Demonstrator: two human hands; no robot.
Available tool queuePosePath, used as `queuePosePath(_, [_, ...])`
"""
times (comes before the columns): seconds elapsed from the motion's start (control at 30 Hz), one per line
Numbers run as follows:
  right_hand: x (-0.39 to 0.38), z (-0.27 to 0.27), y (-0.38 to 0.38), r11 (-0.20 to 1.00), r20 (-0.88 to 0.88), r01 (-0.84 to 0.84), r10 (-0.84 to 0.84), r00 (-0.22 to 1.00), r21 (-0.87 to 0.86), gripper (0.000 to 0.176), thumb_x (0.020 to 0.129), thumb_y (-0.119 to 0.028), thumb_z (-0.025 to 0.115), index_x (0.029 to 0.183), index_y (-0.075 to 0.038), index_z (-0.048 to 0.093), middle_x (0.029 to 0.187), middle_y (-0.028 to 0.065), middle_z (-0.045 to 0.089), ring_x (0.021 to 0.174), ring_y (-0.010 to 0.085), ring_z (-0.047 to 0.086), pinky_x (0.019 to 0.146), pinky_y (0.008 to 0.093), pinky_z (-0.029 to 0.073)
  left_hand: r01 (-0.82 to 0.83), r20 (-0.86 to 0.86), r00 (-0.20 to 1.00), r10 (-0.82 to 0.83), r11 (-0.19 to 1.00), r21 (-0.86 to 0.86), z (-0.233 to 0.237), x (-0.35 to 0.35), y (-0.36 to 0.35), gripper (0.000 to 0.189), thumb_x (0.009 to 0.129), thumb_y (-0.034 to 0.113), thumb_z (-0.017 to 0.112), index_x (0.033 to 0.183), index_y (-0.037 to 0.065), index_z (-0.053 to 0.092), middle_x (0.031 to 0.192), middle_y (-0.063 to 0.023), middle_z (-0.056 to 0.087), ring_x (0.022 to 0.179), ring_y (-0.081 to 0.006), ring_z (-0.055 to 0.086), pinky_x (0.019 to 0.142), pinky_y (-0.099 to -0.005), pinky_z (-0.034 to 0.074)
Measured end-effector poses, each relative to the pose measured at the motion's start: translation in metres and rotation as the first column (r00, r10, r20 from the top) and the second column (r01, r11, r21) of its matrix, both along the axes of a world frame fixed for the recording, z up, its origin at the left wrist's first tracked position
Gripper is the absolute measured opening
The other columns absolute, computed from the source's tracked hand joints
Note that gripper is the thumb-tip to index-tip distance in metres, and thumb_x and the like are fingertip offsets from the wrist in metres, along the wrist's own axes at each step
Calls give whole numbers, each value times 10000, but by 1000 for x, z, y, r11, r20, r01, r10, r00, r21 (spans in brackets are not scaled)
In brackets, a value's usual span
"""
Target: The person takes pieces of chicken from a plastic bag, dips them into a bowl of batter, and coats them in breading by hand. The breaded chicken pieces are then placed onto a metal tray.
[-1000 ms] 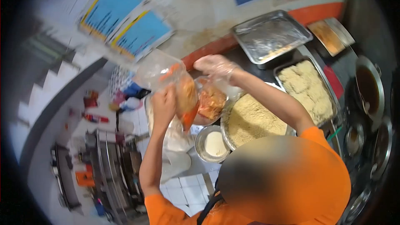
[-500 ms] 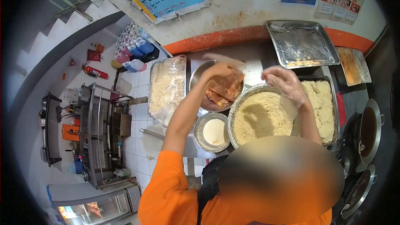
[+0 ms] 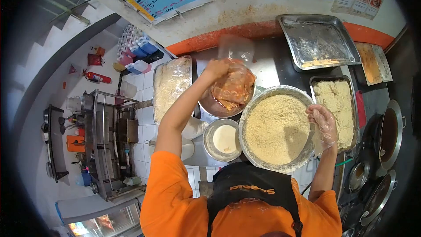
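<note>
Presently, through the head camera, I see that the bare left hand [image 3: 218, 69] is closed on a clear, thin plastic bag [image 3: 237, 49], with the fingers bent tightly into the plastic. The empty-looking part of this bag stands out on the far side of the hand, over the shiny metal tabletop [image 3: 265, 71]. Just to the right and near side of the hand I find the wet reddish-orange pieces [image 3: 234, 88], which look like raw meat; they are in a round silver metal bowl [image 3: 210, 105], partly beneath the plastic.

The right hand [image 3: 322, 123] wears a clear plastic glove [image 3: 328, 135]. It is at the right rim of a large round metal basin [image 3: 246, 147], with its fingers partly bent, but I cannot tell whether it grips the rim or only touches it. Inside this basin lies pale yellow crumb [image 3: 276, 125].

Between the basin and the left arm stands a small metal bowl [image 3: 207, 141] with a creamy white liquid [image 3: 226, 138]. To the right, pale yellow coated pieces [image 3: 334, 107] fill a rectangular metal tray [image 3: 354, 107]. At the far right is a wide silver tray [image 3: 313, 39] with crumby remains.
</note>
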State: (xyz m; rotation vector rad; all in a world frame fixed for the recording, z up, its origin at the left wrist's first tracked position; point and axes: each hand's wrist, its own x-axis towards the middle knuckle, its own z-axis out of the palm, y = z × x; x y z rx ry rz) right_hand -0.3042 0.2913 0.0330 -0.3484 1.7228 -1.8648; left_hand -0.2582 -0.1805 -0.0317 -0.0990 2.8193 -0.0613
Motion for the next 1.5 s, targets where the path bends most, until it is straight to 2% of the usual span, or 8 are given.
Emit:
queuePosePath(0.27, [11, -3, 13, 994, 28, 94, -96, 995, 46, 276, 948, -279, 672, 1083, -38, 671, 989, 56, 671, 856, 122, 591, 798, 280, 479, -161, 141, 979, 148, 983, 86, -19, 31, -56, 360, 751, 303, 758, 1014, 59, 727, 1048, -165, 721, 1020, -352, 686, 872, -439, 550])
queuePosePath(0.3, [11, -5, 13, 994, 37, 103, -104, 994, 38, 279, 951, -279, 670, 1086, -35, 669, 985, 55, 672, 851, 120, 590, 795, 280, 479, -72, 96, 994, 58, 986, 151, -20, 36, -59, 326, 698, 311, 764, 815, 11, 716, 919, -205, 710, 892, -360, 694, 772, -447, 543])
queuePosePath(0.67, [16, -17, -16, 997, 73, 2, 4, 997, -76, 275, 951, -257, 678, 1099, -26, 668, 994, 64, 680, 846, 125, 604, 803, 292, 495, -291, 15, 948, 317, 850, 439, -50, 73, -57, 319, 695, 295, 740, 775, -10, 691, 795, -217, 690, 730, -344, 673, 704, -415, 539])
queuePosePath(0.77, [19, -11, -22, 997, 40, -39, 42, 998, -65, 271, 959, -255, 669, 1104, -26, 668, 1000, 68, 681, 858, 130, 614, 807, 295, 500, -225, -201, 903, 380, 817, 531, -58, 77, -56, 306, 695, 291, 738, 783, 1, 694, 835, -205, 697, 784, -330, 677, 751, -400, 542])
queuePosePath(0.83, [20, -10, -25, 997, 34, -48, 50, 998, -60, 271, 961, -256, 666, 1106, -27, 666, 1002, 69, 681, 862, 132, 618, 807, 295, 502, -556, 145, 827, 543, 750, 358, -46, 66, -43, 293, 726, 286, 716, 851, 21, 719, 944, -196, 711, 939, -322, 684, 875, -405, 523])
queuePosePath(0.97, [23, -15, -23, 994, 37, -52, 56, 998, -92, 262, 966, -247, 661, 1113, -31, 662, 1003, 69, 682, 851, 134, 620, 802, 296, 506, -684, -53, 673, 738, 648, 336, -74, 61, -22, 278, 760, 263, 689, 903, 29, 734, 1024, -193, 714, 1050, -319, 672, 975, -424, 481])
queuePosePath(1.27, [30, -18, -1, 995, 60, -3, 9, 998, -96, 259, 956, -240, 678, 1100, -26, 654, 965, 50, 660, 807, 99, 586, 755, 258, 477, -332, -125, 928, 350, 933, 142, -30, 73, -39, 368, 789, 338, 710, 962, 15, 745, 1040, -233, 706, 975, -353, 690, 883, -422, 534])
queuePosePath(1.5, [38, -3, -36, 999, -35, -45, 44, 998, -30, 305, 950, -266, 680, 1121, -15, 651, 1035, 85, 672, 937, 142, 638, 846, 276, 510, -341, -33, 864, 502, 633, 696, 118, 123, 8, 299, 898, 327, 716, 1008, 49, 722, 812, -7, 669, 759, -87, 610, 653, -267, 488])
